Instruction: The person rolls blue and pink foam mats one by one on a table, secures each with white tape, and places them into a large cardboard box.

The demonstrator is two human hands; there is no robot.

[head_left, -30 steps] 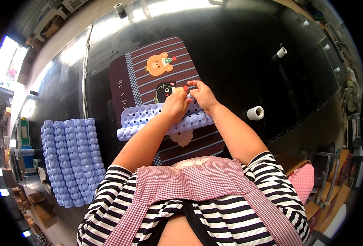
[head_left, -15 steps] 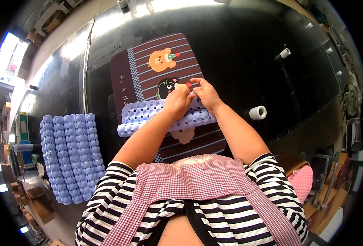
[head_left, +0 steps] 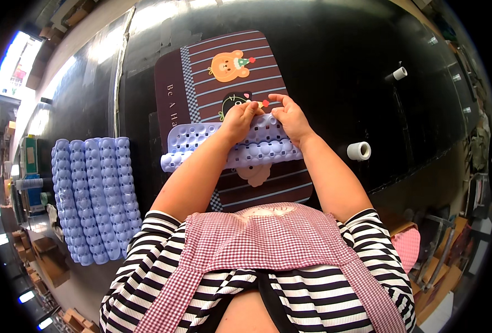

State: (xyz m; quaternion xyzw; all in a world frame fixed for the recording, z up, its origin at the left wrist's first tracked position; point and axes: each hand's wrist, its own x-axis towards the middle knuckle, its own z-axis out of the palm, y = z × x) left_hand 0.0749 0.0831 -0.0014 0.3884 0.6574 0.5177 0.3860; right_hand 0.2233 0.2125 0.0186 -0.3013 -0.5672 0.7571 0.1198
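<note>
A lilac bath mat (head_left: 193, 133) with round bumps and square holes lies partly rolled, its near side curled into a tube. My left hand (head_left: 239, 121) is closed at its far edge, thumb and fingers pinched together. Just to the right, my right hand (head_left: 293, 119) grips the same edge between thumb and forefinger, though the fingertips are partly hidden. Under the bath mat is a dark brown mat (head_left: 171, 64) with blue stripes, a checkered band and cartoon animals.
Several rolled lilac bath mats (head_left: 93, 200) lie side by side at the left. White tube pieces, one near (head_left: 359, 151) and one farther (head_left: 400, 73), are on the black table (head_left: 335, 66) at the right. Cardboard boxes (head_left: 51, 261) stand beyond the table's left side.
The whole view has shifted a little, so the table appears higher. My hands have drawn slightly apart along the mat's far edge; the bath mat remains partly rolled.
</note>
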